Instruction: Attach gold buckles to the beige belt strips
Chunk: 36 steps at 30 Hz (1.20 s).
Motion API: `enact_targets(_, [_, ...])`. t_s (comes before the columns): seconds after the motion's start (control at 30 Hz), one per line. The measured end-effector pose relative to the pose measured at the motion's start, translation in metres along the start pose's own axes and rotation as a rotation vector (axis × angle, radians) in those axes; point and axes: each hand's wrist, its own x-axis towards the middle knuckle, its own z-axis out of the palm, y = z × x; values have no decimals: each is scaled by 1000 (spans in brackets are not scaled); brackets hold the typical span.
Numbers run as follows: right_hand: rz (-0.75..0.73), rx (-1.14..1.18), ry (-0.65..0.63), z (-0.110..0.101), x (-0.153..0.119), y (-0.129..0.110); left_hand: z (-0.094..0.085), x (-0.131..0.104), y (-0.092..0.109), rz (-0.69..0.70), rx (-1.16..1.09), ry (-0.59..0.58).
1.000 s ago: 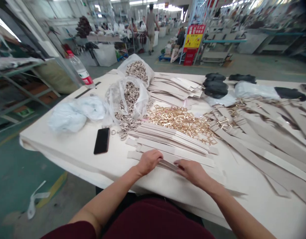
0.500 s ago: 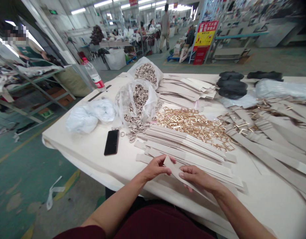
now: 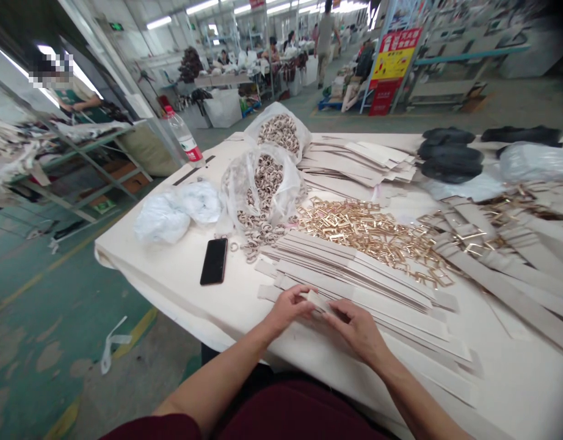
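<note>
Workshop: a wide hall with a green floor; a co-worker [image 3: 82, 104] stands far left, behind a rack.
Table: a pale cover [image 3: 171, 269] spreads across the near side, most of it under piles.
Loose strips: beige pieces [image 3: 505, 290] fan out in a tangle on the right.
Stacked strips: a near row [image 3: 327, 250] lies just beyond the hands, a far pile [image 3: 350, 162] behind it.
Bags: two clear ones, far [image 3: 281, 131] and nearer [image 3: 268, 177], hold beige rings, some spilled out.
Metal frames: a gold-coloured heap [image 3: 355, 226] sits between the two strip piles.
Phone: dark and flat [image 3: 214, 261], left of the near row.
Left hand: [image 3: 288, 308] thumb and fingers pinch one side of the held strip.
Right hand: [image 3: 361, 330] fingers are bent in at its other side, seemingly gripping it; exact contact is hard to tell.
Held strip: [image 3: 319, 300] between both hands, at the table's near edge.
Change: half a second ago its end stood out long and flat; now a shorter piece shows, apparently bent over. That suggests the end is being shaped, rather than the strip simply carried.
</note>
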Motion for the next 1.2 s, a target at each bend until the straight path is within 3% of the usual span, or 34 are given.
enact_targets(0.03, [-1,-10,28,-3,-1,5,-25,4,5,37,119,43])
enact_targets(0.13, [29,-10,103,-7,-4,21,-112,18,23,237,701,423])
enact_targets(0.2, [49,-11,141,-4,-4,31,-164,30,34,246,1071,581])
enact_targets(0.27, [61,-25,162,0,-3,37,-199,43,40,143,1383,577])
enact_targets(0.33, [68,-37,162,4,-2,40,-215,54,40,43,1545,508])
enact_targets(0.53, [78,-47,147,4,0,44,-215,67,38,4,1576,460])
enact_targets(0.77, [81,-71,153,5,-1,44,-206,71,36,34,1418,445])
enact_targets(1.03, [76,-95,159,6,-1,50,-208,61,45,-1,1284,534])
enact_targets(1.13, [86,-61,164,3,-1,47,-190,51,51,10,1169,498])
enact_targets(1.2, [105,12,165,-2,-2,36,-162,45,54,47,894,408])
